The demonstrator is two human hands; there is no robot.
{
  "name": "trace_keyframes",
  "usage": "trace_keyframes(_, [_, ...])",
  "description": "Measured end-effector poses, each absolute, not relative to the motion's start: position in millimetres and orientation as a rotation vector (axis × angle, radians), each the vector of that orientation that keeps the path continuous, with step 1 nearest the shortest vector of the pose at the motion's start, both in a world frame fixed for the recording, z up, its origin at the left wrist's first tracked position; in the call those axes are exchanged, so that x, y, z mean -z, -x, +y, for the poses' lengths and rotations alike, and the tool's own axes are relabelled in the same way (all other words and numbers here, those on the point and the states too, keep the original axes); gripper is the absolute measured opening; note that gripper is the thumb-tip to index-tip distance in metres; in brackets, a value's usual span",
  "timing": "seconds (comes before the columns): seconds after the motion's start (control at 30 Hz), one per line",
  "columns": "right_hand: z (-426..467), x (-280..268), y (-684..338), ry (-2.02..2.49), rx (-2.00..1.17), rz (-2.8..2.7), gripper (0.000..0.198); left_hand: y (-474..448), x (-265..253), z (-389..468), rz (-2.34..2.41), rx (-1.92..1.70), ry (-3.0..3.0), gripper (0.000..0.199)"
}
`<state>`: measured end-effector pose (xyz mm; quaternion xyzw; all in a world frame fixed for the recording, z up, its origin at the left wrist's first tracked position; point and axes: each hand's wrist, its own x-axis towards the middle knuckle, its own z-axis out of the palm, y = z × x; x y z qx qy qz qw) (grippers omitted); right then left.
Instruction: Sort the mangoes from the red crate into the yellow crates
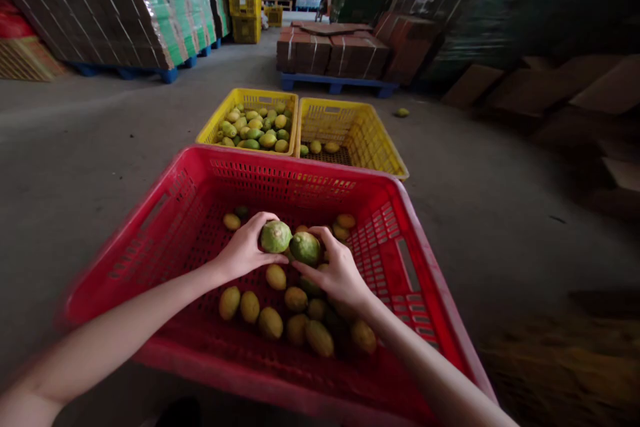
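Observation:
My left hand is closed around a green lemon, its thumb below and fingers above. Beside it, my right hand grips a darker green lemon in the same way. The two fruits are side by side, nearly touching, over the middle of a large red plastic crate. Below them on the crate floor lie several yellowish lemons, mostly toward the near side and right. My hands and forearms hide part of the fruit.
Beyond the red crate stand a yellow crate heaped with lemons and another yellow crate with a few at its bottom. One lemon lies on the floor. Strapped cartons sit on a blue pallet; flattened cardboard lies right.

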<state>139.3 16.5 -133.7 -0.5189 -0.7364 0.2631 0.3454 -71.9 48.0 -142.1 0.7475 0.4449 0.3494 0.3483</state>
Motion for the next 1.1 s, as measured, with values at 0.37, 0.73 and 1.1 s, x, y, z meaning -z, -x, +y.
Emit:
trace_keyframes(0.37, [13.0, 147.1, -133.5, 1.254, -0.385, -1.838, 0.041, 72.4, 141.5, 43.4, 1.201, -0.977, -2.172, 0.058])
trace_keyframes(0.73, [13.1, 127.9, -133.1, 1.251, -1.15, -1.401, 0.047, 75.1, 140.7, 55.6, 0.912, -0.795, -1.382, 0.072])
trace_keyframes(1.1, [20.1, 149.3, -127.6, 1.286, -2.09, -0.698, 0.061, 67.0, 160.8, 52.8, 0.838, -0.452, -0.699, 0.081])
